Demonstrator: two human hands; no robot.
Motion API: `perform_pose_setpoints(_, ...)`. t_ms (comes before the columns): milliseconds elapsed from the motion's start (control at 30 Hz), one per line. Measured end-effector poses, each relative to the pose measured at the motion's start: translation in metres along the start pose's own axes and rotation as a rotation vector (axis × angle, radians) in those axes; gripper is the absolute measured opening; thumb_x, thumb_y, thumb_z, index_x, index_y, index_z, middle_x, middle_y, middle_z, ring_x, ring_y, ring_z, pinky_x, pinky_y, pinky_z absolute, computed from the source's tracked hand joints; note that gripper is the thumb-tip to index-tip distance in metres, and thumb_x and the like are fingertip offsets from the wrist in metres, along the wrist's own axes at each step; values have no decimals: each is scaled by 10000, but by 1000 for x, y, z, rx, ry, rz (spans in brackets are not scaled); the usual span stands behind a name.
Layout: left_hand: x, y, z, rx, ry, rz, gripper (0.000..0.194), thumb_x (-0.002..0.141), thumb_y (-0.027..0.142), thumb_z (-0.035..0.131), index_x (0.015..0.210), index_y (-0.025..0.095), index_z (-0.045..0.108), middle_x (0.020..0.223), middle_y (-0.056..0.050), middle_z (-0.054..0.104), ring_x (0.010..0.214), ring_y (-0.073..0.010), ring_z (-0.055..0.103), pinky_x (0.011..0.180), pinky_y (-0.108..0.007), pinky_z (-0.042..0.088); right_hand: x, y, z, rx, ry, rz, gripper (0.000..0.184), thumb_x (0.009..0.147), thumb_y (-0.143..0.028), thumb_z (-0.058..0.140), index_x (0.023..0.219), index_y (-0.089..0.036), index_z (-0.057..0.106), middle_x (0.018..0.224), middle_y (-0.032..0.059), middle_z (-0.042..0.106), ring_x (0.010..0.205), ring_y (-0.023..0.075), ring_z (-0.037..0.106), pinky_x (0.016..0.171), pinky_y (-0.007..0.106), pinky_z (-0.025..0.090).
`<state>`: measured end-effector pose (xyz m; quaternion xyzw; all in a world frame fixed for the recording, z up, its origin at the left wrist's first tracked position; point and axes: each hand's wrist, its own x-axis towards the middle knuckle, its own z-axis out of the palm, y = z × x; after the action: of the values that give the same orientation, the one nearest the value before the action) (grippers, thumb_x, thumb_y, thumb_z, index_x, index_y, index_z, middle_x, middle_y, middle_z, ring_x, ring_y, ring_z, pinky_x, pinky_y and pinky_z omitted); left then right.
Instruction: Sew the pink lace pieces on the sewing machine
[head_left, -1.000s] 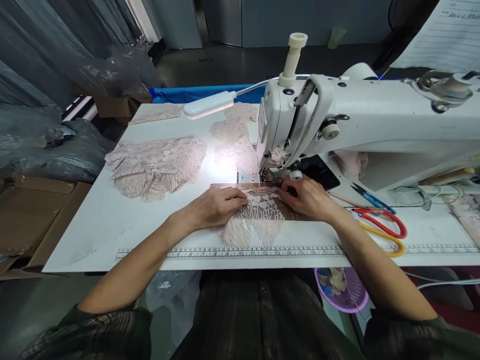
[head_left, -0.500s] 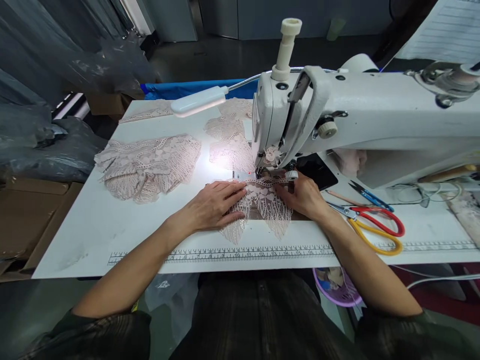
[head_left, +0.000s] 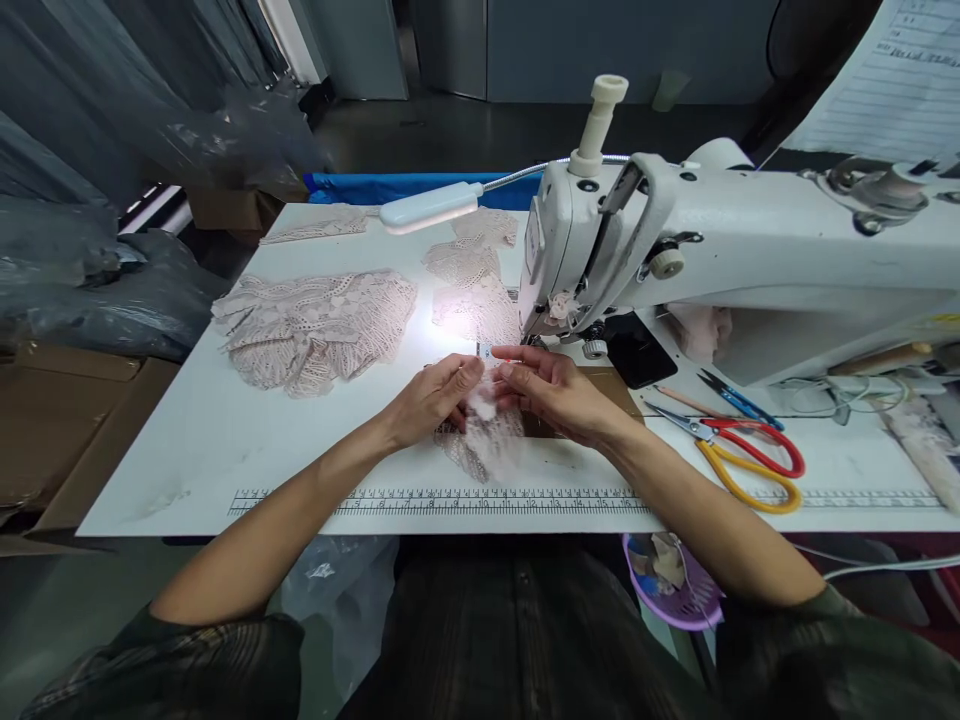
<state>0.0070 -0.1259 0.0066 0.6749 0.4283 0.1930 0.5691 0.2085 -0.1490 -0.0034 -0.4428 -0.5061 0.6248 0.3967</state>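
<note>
Working with both hands close together on the near side of the sewing machine (head_left: pixel 750 235), just in front of its needle end. Holding a pale pink lace piece (head_left: pixel 487 440) in the left hand (head_left: pixel 431 400), thumb and fingers closed around its upper part, just left of the needle end. Keeping the right hand (head_left: pixel 559 395) palm-inward against the same lace, thumb and forefinger narrowly parted and pointing left, directly below the machine's head. Cannot tell, for the blur, whether pinching the lace with the right fingers too. See a brown panel (head_left: pixel 619 390) partly under the right wrist, in front of the machine. See a thick lace stack (head_left: pixel 315 330) well left of the machine, and overlapping lace pieces (head_left: pixel 469 265) just left of its head, brightly lit under a white lamp (head_left: pixel 431 208). Find a dark flat object (head_left: pixel 641 350) and a bunched pink cloth (head_left: pixel 701 330) below the machine's arm. Notice blue snips (head_left: pixel 742 400) in front of that arm, and nearer, red-and-yellow scissors (head_left: pixel 709 431). Can make out a printed ruler strip (head_left: pixel 480 502) farther in front of the machine along the white table (head_left: pixel 187 450), and a purple basket (head_left: pixel 690 607) lower than the machine, on its near side.
</note>
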Motion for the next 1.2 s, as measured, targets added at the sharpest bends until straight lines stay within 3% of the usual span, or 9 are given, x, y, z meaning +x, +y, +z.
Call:
perform_pose_setpoints(100,-1,-1,-1,205,120,-30,659,866,595,596,1323,131,498,718,15,519,623,-141,522,548,-259,419,3,1,-12,-405,45,-76,370,919,-458,567,1152,-176,619,936,73,697,806,180,653,751,354,541)
perform_pose_setpoints(200,-4,-1,-1,332,179,-1,571,863,464,616,1317,132,513,712,26,495,604,-135,484,546,-261,368,-1,5,-29,-834,156,-137,292,949,-356,506,1122,-174,654,914,68,700,769,193,638,747,369,517)
perform_pose_setpoints(367,-5,-1,-6,419,219,22,607,854,468,610,1350,138,492,768,2,561,632,-147,531,561,-269,398,-9,16,-33,-1188,41,-437,343,977,-279,444,1262,-187,612,1077,136,610,969,251,596,835,396,503)
perform_pose_setpoints(467,-4,0,-11,402,154,3,680,851,493,614,1401,134,439,779,-7,589,643,-154,552,543,-258,397,-10,24,-29,-1358,43,-473,333,985,-272,428,1259,-217,608,1092,140,561,973,269,547,851,434,486)
perform_pose_setpoints(567,-3,0,-14,383,80,-22,626,856,474,608,1369,142,474,753,-5,596,639,-159,562,530,-253,396,-8,31,-29,-1398,81,-488,328,990,-274,400,1234,-208,610,1114,142,542,965,269,519,852,444,472)
perform_pose_setpoints(800,2,-11,-14,289,97,-33,633,840,483,664,1354,159,486,773,-7,609,637,-159,597,528,-259,431,-12,33,-30,-1347,93,-494,408,996,-284,388,1374,-200,514,1192,153,535,1032,279,501,874,445,449)
perform_pose_setpoints(967,4,-16,-19,275,132,-58,685,833,519,684,1380,167,468,703,23,561,615,-152,590,516,-251,441,-13,32,-28,-1372,83,-459,360,996,-299,404,1289,-226,600,1213,148,539,1057,290,492,898,464,424)
perform_pose_setpoints(1200,6,-17,-21,201,66,-77,678,766,450,777,1333,187,514,663,64,440,568,-107,506,501,-231,429,-13,35,-29,-1366,96,-439,403,985,-260,417,1364,-232,551,1218,139,534,1048,281,490,920,463,414)
